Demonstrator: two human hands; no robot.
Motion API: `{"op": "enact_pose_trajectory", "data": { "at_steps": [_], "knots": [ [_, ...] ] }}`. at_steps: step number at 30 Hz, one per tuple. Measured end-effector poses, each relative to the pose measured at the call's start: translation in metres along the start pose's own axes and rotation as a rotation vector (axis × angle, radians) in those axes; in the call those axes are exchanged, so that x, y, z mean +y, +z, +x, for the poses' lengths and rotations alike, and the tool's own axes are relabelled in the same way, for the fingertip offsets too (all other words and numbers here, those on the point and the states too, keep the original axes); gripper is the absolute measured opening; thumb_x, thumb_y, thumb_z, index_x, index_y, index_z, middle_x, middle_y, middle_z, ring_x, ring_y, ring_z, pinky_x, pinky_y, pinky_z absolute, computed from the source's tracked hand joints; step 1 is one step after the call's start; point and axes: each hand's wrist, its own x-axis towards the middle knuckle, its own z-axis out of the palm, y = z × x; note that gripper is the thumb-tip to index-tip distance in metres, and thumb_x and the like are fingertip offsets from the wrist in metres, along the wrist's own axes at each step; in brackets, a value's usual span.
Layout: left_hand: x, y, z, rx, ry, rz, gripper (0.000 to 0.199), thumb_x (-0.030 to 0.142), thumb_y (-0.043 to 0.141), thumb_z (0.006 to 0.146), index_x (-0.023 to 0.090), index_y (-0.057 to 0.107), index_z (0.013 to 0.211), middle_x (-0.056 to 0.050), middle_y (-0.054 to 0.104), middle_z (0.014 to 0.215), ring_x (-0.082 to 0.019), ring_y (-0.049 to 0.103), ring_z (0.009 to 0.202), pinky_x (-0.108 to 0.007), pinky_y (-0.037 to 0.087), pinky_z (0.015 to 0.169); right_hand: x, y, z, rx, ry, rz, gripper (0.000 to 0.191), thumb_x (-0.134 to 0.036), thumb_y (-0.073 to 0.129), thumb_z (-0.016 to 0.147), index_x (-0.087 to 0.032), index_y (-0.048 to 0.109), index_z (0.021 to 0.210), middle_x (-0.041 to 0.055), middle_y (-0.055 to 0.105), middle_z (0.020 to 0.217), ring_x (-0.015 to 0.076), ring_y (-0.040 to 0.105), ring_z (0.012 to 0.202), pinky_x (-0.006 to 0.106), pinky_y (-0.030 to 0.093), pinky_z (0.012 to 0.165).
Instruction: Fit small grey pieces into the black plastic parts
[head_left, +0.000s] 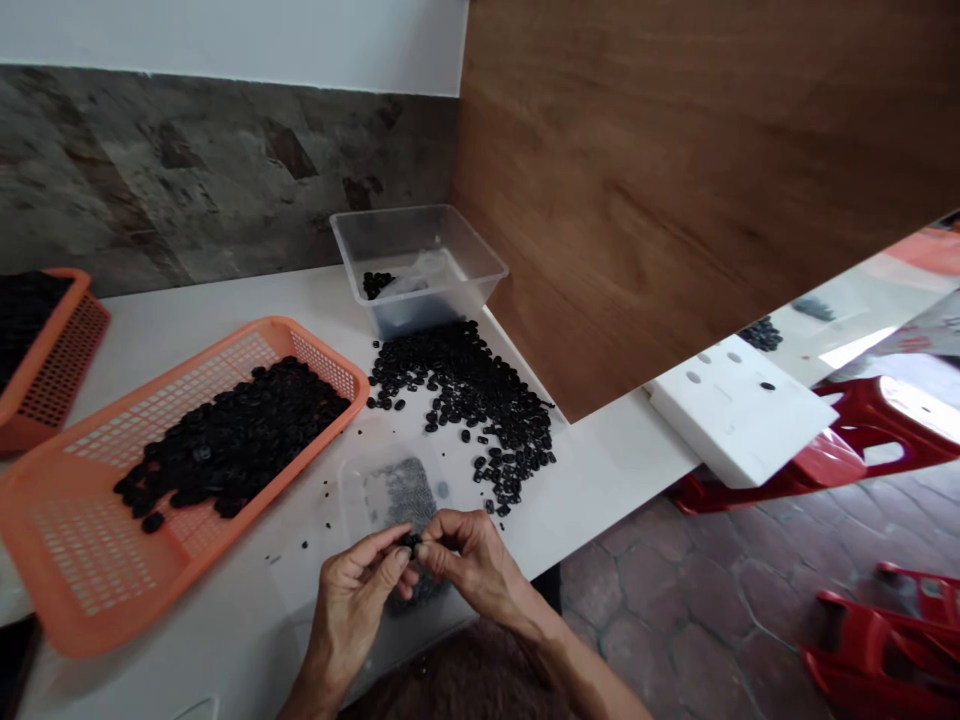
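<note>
Both hands meet over a clear tray (354,500) that holds many tiny dark grey pieces. My left hand (356,590) pinches a small black part (411,541) between thumb and fingers. From the other side, my right hand (476,560) grips the same part with thumb and forefinger; its fine detail is too small to tell. Just beyond the hands, a loose pile of small black oval parts (480,385) spreads over the white table (600,470). An orange basket (97,540) on the left holds many more black parts.
A clear plastic bin (420,310) with some black parts and a bag stands at the back. A second orange basket (71,350) is at far left. A brown wooden board (637,180) rises at the right. Beyond it are a white box (739,420) and red stools (870,640).
</note>
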Motion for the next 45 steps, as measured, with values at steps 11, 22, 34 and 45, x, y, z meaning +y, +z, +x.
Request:
{"op": "enact_pose_trajectory", "data": {
  "at_steps": [11,22,34,45],
  "knots": [
    [-0.002,0.002,0.004,-0.024,-0.100,-0.047,0.031,0.038,0.078,0.066,0.011,0.076,0.081,-0.002,0.064,0.048,-0.011,0.053,0.040,-0.022,0.044,0.043,0.004,-0.002,0.002,0.026,-0.007,-0.339,0.028,-0.032,0.059,0.087,-0.013,0.061,0.065,-0.0011,0.056,0.056,0.0096,0.044,0.055,0.019,0.033,0.050],
    [0.006,0.001,0.004,-0.049,-0.210,-0.242,0.033,0.038,0.083,0.061,0.012,0.076,0.079,-0.006,0.069,0.057,-0.010,0.056,0.043,-0.018,0.041,0.040,-0.002,-0.015,0.010,-0.005,-0.030,0.102,0.048,-0.057,0.061,0.082,-0.011,0.065,0.096,0.0061,0.065,0.086,0.0093,0.056,0.058,0.023,0.045,0.059],
    [0.003,-0.002,-0.005,-0.272,-0.170,-0.215,0.023,0.036,0.075,0.074,0.017,0.079,0.085,-0.006,0.068,0.056,-0.011,0.057,0.048,-0.018,0.042,0.042,0.021,0.004,0.008,-0.125,0.204,0.566,0.058,-0.045,0.086,0.058,-0.009,0.062,0.097,0.0026,0.067,0.062,0.0108,0.063,0.051,0.016,0.044,0.049],
    [0.000,-0.001,-0.006,-0.299,-0.119,-0.157,0.022,0.034,0.071,0.079,0.018,0.079,0.092,-0.005,0.068,0.057,-0.011,0.057,0.049,-0.019,0.043,0.042,0.018,0.011,0.007,-0.071,0.140,0.584,0.049,-0.045,0.086,0.058,-0.011,0.062,0.084,0.0009,0.066,0.063,0.0100,0.062,0.045,0.016,0.045,0.045]
  ]
}}
